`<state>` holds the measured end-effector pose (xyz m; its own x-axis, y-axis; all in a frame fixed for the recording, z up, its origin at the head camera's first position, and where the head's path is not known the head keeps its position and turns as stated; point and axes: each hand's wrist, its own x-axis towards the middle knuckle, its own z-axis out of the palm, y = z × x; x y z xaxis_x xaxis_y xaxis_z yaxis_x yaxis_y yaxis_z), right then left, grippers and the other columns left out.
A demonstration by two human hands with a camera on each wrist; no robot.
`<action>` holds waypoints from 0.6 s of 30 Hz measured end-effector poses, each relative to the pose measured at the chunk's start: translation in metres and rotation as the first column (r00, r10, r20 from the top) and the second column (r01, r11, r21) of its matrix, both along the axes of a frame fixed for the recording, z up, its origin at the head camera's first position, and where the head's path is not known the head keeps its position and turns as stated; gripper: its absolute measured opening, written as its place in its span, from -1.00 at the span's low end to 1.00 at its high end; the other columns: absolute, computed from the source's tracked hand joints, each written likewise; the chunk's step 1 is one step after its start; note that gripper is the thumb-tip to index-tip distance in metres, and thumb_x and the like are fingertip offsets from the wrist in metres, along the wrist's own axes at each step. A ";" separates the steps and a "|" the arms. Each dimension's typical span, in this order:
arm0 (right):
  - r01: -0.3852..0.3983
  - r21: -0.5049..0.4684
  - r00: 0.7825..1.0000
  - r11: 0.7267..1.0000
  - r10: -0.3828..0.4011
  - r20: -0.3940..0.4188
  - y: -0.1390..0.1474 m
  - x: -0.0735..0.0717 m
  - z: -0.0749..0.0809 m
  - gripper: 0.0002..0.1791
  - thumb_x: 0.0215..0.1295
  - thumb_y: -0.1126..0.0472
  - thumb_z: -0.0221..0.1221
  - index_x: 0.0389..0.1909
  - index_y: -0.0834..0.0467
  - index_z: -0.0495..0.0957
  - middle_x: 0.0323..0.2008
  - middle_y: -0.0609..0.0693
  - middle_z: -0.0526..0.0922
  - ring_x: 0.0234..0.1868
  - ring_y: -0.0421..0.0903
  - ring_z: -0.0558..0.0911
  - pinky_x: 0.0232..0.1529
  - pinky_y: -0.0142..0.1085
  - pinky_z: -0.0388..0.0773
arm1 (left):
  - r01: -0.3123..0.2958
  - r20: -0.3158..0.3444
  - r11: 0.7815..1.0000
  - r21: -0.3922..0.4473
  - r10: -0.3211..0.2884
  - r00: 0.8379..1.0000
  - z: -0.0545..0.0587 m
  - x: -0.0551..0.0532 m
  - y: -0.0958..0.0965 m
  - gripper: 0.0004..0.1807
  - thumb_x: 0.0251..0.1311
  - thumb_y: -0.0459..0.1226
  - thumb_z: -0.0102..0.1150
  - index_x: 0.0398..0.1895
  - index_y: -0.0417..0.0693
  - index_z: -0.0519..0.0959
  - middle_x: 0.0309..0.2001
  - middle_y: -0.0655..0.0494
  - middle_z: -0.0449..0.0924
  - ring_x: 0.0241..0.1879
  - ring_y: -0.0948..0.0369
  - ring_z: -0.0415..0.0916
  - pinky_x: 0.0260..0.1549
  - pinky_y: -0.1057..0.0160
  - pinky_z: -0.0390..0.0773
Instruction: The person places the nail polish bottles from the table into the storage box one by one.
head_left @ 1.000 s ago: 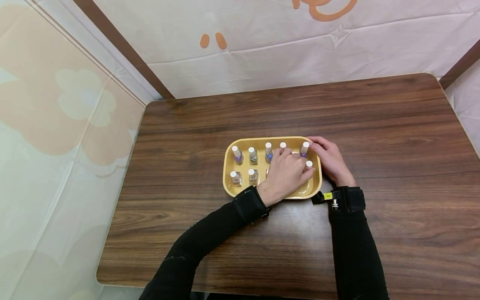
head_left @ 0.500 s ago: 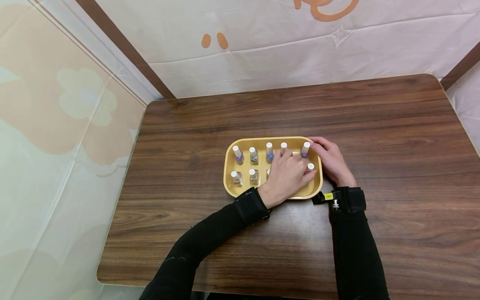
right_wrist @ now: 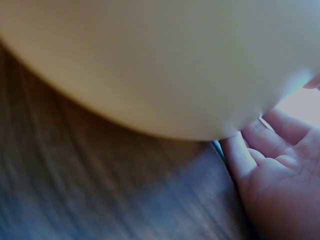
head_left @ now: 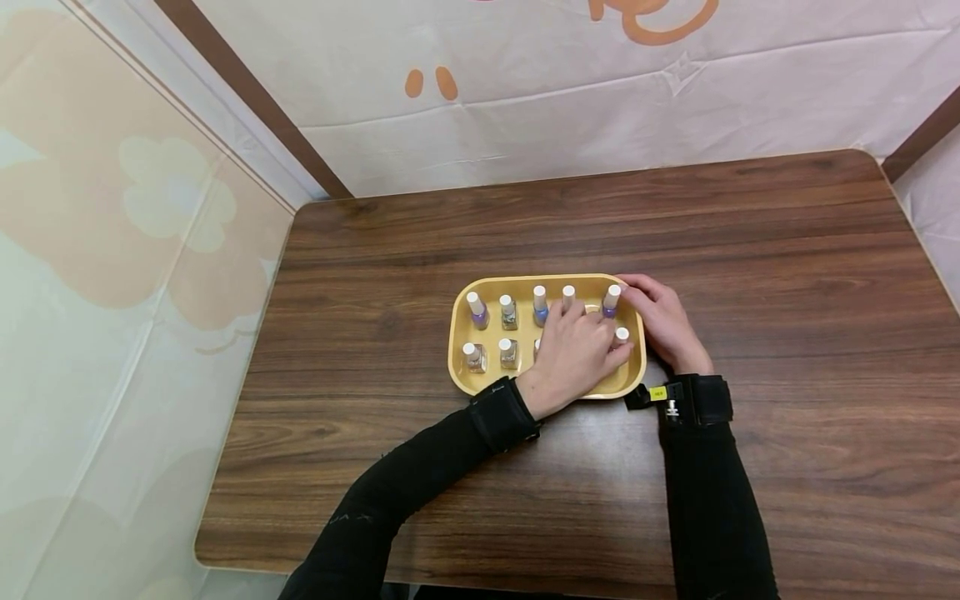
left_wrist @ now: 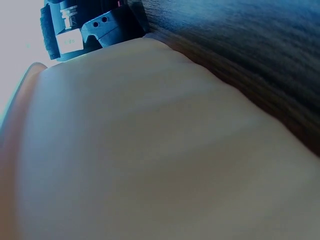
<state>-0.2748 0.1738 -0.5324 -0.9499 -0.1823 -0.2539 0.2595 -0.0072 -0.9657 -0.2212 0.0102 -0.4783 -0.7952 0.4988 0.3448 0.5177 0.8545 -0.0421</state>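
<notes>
A yellow tray point(head_left: 457, 379) holds two rows of small nail polish bottles with white caps. My left hand point(head_left: 573, 350) reaches over the tray and pinches a nail polish bottle point(head_left: 622, 334) near its right end; the bottle's body is hidden by the fingers. With thumb at the rim and fingers against the outer wall, my right hand point(head_left: 667, 325) grips the tray's right end. In the right wrist view, the fingers point(right_wrist: 240, 155) meet the tray's outside point(right_wrist: 165, 80). Only the tray's pale wall point(left_wrist: 150, 140) fills most of the left wrist view.
Bottles standing in the tray include a purple one point(head_left: 478, 315), a glittery one point(head_left: 509, 315), a blue one point(head_left: 540, 310) and another purple one point(head_left: 611, 300). Two clear-looking bottles point(head_left: 474, 357) stand in the front row. Beneath lies a brown wooden table point(head_left: 375, 275), with a printed curtain point(head_left: 525, 108) behind.
The pinched bottle's cap has shifted slightly right and toward me since a second ago, then stayed put. Both hands keep nearly the same places.
</notes>
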 end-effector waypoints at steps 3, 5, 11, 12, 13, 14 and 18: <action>-0.003 0.006 1.000 1.000 0.003 -0.008 -0.001 -0.001 0.002 -0.47 0.39 0.01 0.09 0.20 0.31 0.41 -0.04 -0.12 0.52 -0.06 -0.28 0.56 -0.12 -0.50 0.58 | 0.001 -0.006 1.000 0.009 -0.001 1.000 0.002 0.000 -0.002 -0.67 0.15 0.10 0.13 -0.60 0.16 0.58 -0.51 0.27 0.66 -0.39 0.16 0.52 -0.25 0.16 0.39; -0.004 0.018 1.000 1.000 0.004 -0.017 -0.002 -0.001 0.004 -0.47 0.40 0.02 0.08 0.21 0.32 0.41 -0.04 -0.13 0.52 -0.06 -0.28 0.56 -0.12 -0.52 0.57 | 0.004 -0.003 1.000 0.015 -0.004 1.000 0.004 0.000 -0.004 -0.68 0.14 0.11 0.15 -0.59 0.16 0.59 -0.51 0.26 0.65 -0.40 0.16 0.51 -0.27 0.16 0.39; 0.005 0.044 1.000 0.999 -0.004 -0.021 -0.003 -0.001 0.006 -0.51 0.40 0.04 0.07 0.18 0.30 0.44 -0.05 -0.14 0.52 -0.07 -0.29 0.55 -0.13 -0.53 0.57 | 0.007 0.026 1.000 0.012 -0.007 1.000 0.008 0.003 -0.009 -0.63 0.16 0.16 0.12 -0.59 0.17 0.62 -0.50 0.27 0.64 -0.36 0.16 0.51 -0.33 0.19 0.35; 0.007 0.042 1.000 0.999 -0.006 -0.018 -0.003 0.000 0.006 -0.52 0.40 0.04 0.07 0.17 0.29 0.44 -0.05 -0.14 0.52 -0.08 -0.30 0.55 -0.14 -0.53 0.57 | 0.004 0.030 1.000 0.009 -0.004 1.000 0.008 0.004 -0.010 -0.62 0.17 0.17 0.10 -0.59 0.17 0.62 -0.50 0.26 0.64 -0.34 0.16 0.51 -0.33 0.20 0.35; 0.007 0.040 1.000 0.999 -0.007 -0.018 -0.003 0.000 0.006 -0.53 0.40 0.04 0.07 0.16 0.28 0.45 -0.05 -0.14 0.52 -0.08 -0.30 0.56 -0.14 -0.52 0.57 | 0.000 0.031 1.000 0.005 0.000 1.000 0.009 0.004 -0.012 -0.60 0.18 0.17 0.08 -0.61 0.16 0.60 -0.50 0.26 0.64 -0.34 0.16 0.51 -0.33 0.20 0.35; 0.008 0.040 1.000 0.999 -0.007 -0.019 -0.003 0.001 0.006 -0.55 0.40 0.05 0.07 0.15 0.27 0.46 -0.06 -0.15 0.52 -0.09 -0.30 0.56 -0.14 -0.52 0.57 | -0.004 0.032 1.000 0.004 0.003 0.999 0.010 0.005 -0.013 -0.57 0.19 0.19 0.06 -0.63 0.16 0.58 -0.51 0.26 0.63 -0.34 0.17 0.51 -0.33 0.20 0.34; 0.023 0.015 1.000 1.000 -0.023 -0.009 -0.002 0.005 0.003 -0.62 0.40 0.06 0.08 0.10 0.20 0.50 -0.07 -0.14 0.53 -0.10 -0.30 0.57 -0.14 -0.51 0.58 | -0.007 0.035 0.999 0.041 0.005 0.999 0.012 0.008 -0.019 -0.51 0.19 0.24 0.03 -0.68 0.15 0.55 -0.55 0.25 0.62 -0.36 0.20 0.51 -0.33 0.19 0.34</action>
